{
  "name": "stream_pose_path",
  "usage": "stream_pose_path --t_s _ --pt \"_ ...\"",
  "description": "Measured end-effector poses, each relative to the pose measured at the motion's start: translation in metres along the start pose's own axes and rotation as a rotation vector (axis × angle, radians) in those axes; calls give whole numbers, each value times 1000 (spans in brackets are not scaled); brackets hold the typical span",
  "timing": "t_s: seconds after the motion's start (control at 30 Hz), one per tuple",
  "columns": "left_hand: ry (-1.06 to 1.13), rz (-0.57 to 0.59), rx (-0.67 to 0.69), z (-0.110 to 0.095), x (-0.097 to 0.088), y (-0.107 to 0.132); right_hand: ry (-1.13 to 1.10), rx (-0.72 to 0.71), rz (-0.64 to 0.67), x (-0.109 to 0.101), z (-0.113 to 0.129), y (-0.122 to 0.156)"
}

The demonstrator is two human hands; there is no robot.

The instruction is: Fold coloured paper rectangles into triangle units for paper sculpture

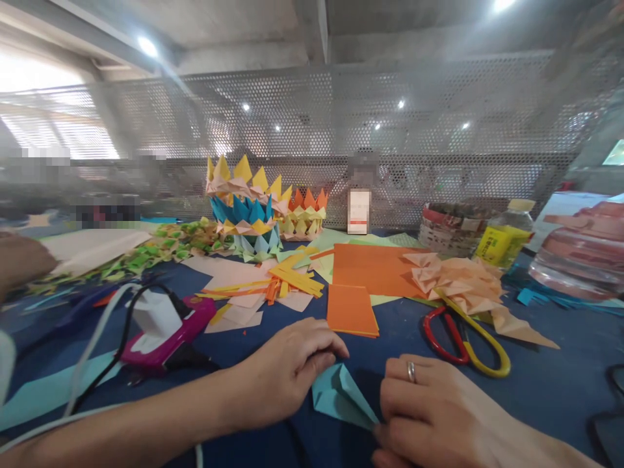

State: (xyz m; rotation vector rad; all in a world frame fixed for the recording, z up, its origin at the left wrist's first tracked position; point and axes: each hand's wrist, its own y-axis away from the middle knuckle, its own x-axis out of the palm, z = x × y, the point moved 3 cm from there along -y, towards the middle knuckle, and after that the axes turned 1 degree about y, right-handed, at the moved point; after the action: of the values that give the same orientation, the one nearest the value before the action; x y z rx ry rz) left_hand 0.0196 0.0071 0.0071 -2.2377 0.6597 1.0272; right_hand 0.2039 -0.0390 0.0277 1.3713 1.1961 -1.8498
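A small folded teal paper piece (338,395) lies on the blue table (546,383) close to me. My left hand (287,367) pinches its left edge with curled fingers. My right hand (431,409), a ring on one finger, presses its fingers onto the piece's lower right corner. A stack of orange paper squares (351,311) lies just beyond the hands. Red and yellow scissors (463,338) rest to the right of that stack.
A pink glue gun (166,331) with white and black cords lies at left. Stacked folded paper crowns (246,205) stand at the back, with peach folded pieces (463,276), paper scraps (263,286), a woven basket (451,227), a yellow-labelled bottle (507,237) and a clear plastic container (585,253) at right.
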Motion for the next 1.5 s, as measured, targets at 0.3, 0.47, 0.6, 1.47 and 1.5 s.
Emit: stream_pose_path --t_s 0.3,0.47,0.6,1.47,1.5 --pt "277 100 -62 -2 -2 0 110 -44 5 4 0 -2" --pt "300 207 88 -9 -10 0 149 -83 19 0 -1 -6" --pt "167 214 203 -14 -16 1 161 -103 1 1 0 -4" --pt "307 -126 271 -13 -5 7 -75 47 -163 6 -9 0" --pt "286 -145 287 -15 -5 8 -95 35 -160 8 -9 0"
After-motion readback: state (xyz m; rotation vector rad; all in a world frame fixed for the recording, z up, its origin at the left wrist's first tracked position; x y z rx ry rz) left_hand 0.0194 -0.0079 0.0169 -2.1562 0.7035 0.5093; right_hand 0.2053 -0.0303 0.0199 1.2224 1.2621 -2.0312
